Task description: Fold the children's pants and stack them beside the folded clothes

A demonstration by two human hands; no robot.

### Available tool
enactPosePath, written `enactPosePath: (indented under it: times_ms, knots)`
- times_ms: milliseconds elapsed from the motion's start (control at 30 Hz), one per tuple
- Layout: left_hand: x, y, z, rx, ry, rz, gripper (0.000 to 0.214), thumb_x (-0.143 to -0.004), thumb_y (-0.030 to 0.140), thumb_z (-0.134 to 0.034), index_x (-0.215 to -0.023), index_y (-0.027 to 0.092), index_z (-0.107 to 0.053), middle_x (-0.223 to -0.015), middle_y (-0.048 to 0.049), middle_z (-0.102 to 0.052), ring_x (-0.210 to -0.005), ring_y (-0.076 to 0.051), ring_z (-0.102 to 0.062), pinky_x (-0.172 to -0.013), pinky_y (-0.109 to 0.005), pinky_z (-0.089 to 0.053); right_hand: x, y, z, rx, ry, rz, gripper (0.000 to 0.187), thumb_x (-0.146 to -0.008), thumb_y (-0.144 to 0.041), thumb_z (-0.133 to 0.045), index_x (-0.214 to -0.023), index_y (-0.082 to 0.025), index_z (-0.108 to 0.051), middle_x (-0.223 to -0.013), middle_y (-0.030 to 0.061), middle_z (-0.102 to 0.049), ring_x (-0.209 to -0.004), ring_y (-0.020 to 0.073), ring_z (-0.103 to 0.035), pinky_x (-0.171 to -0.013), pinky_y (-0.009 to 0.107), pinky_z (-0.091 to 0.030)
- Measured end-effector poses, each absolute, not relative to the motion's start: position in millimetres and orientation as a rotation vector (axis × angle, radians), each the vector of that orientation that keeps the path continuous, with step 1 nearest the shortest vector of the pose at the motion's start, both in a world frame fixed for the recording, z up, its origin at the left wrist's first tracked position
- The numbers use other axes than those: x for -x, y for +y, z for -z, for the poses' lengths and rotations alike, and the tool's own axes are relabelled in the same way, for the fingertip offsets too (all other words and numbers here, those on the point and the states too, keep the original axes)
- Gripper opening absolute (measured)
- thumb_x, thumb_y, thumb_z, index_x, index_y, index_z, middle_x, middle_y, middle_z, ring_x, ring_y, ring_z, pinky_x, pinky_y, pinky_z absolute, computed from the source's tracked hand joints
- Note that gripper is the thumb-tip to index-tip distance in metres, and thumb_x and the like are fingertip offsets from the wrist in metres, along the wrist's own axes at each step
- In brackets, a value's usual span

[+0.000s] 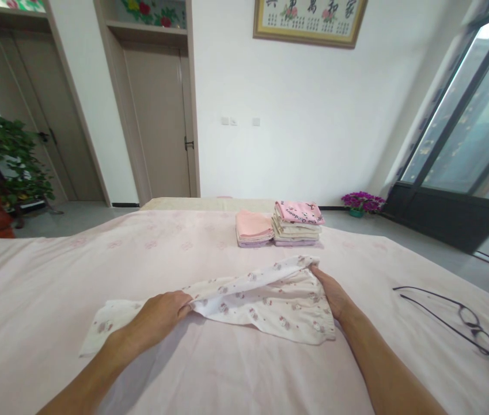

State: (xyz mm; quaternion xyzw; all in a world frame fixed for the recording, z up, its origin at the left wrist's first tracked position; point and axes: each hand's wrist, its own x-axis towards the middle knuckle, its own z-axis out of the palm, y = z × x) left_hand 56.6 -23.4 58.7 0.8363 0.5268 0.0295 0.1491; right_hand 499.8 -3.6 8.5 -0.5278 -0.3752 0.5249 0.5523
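Note:
A pair of white children's pants (265, 300) with small brown and red prints stretches across the pink sheet, its gathered end at the right. My left hand (169, 308) pinches the cloth near the middle. One leg of the pants trails out flat past that hand to the left. At the right end, my right hand (329, 288) grips the upper corner, with some fingers behind the fabric. Between the hands the top edge is lifted and partly folded over, so the inner side is hidden.
Beyond the pants stand two stacks of folded clothes, a lower one with a peach top piece (254, 225) and a taller one with a pink printed piece (299, 212). Black-framed glasses (469, 320) lie at the right on the pink bed sheet (235, 380).

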Motion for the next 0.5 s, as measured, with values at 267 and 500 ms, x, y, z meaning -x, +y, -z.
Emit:
enactPosePath:
  times_ms: [267, 500]
  knots:
    - [-36, -10, -65, -2.328, 1.487, -0.143, 0.04, -0.095, 0.045, -0.032, -0.085, 0.023, -0.063, -0.092, -0.006, -0.071, -0.086, -0.023, -0.065, -0.074, -0.029, -0.043, -503, -6, -14, 1.146, -0.749, -1.586, 0.048, -0.086, -0.049, -0.058, -0.118, -0.013, -0.065, -0.105, 0.0153, -0.075, -0.096, 0.0306, -0.072, -0.088, 0.045, -0.055]
    - [-7, 0, -83, -2.047, 1.473, -0.513, 0.038, -0.084, 0.057, -0.045, -0.077, 0.02, -0.054, -0.075, 0.001, -0.058, -0.074, -0.018, -0.054, -0.065, -0.024, -0.04, -518, -16, -15, 1.029, -0.676, -1.78, 0.051, -0.093, -0.039, -0.055, -0.137, -0.012, -0.052, -0.116, 0.0141, -0.072, -0.104, 0.0286, -0.07, -0.1, 0.048, -0.05]
